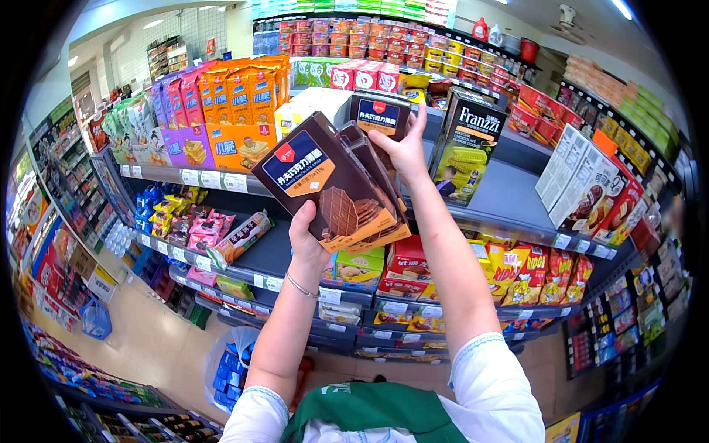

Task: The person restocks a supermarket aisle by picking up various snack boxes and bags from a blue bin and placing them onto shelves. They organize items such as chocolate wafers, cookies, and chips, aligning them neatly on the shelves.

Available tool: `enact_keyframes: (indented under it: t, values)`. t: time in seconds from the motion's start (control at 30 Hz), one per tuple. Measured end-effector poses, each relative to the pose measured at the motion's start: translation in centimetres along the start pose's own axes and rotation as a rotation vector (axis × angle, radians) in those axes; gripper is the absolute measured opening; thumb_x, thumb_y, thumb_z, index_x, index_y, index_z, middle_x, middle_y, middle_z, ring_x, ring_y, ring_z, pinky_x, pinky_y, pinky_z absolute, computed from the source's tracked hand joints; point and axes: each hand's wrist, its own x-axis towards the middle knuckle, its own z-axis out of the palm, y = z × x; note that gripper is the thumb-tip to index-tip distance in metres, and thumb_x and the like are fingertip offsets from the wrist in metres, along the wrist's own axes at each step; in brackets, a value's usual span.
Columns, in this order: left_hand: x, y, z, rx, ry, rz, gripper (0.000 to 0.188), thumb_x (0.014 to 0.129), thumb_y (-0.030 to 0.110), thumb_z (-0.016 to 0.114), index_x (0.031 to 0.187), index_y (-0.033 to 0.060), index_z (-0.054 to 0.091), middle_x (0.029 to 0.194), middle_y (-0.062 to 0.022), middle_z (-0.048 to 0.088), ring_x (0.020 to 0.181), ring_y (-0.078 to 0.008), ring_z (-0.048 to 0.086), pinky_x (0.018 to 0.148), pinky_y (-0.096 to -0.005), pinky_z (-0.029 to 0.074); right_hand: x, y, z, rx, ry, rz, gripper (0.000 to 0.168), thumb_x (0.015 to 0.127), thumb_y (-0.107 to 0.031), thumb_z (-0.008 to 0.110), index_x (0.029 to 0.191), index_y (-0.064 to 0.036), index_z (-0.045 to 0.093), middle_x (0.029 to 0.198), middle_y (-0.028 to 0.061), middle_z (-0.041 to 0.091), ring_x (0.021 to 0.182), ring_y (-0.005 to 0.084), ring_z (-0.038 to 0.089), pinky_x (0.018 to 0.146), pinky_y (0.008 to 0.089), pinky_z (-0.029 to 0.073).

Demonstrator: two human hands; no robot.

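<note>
My left hand [308, 235] grips the lower left side of several dark brown chocolate crisp boxes [327, 183], fanned and tilted, with its thumb on the front one. Above and to their right, my right hand [403, 145] is at another dark box [381, 117] of the same design, which stands on the top shelf; its thumb points left across that box and a finger points up. Whether the fingers close on it is hidden. A black Franzzi matcha cookie box [469, 147] stands just right of my right hand. Left of the dark boxes is a white and yellow carton [310, 105].
Orange biscuit packs [238, 91] stand on the top shelf at the left. White and red boxes [587, 188] lean at the right. Lower shelves hold snack bags [520, 271] and red boxes [407, 266]. A plastic bag of blue packs [228, 376] sits on the floor.
</note>
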Motion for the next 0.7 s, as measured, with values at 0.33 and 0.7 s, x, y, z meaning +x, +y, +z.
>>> enact_keyframes:
  t: [0.33,0.7]
  values:
    - [0.1,-0.2,-1.9,-0.015,0.010,0.016,0.057,0.087,0.036,0.066,0.131,0.0035,0.050,0.126,-0.0120,0.060,0.113,-0.0278,0.060,0.099,-0.0432,0.048,2.4,2.9,-1.1,0.016,0.055,0.186,0.104,0.062,-0.012,0.092,0.141,0.001,0.025,0.125,0.0148,0.055,0.113,0.0200,0.056,0.097,0.0327,0.047]
    - [-0.1,-0.2,-3.2,-0.010,-0.053,-0.018,0.057,0.088,0.037,0.064,0.132,0.0038,0.049,0.127,-0.0127,0.059,0.113,-0.0278,0.060,0.098,-0.0432,0.048,2.7,4.0,-1.1,-0.641,0.267,0.177,0.125,0.058,-0.051,0.090,0.145,0.000,0.015,0.127,0.0252,0.047,0.124,0.0297,0.046,0.107,0.0413,0.037]
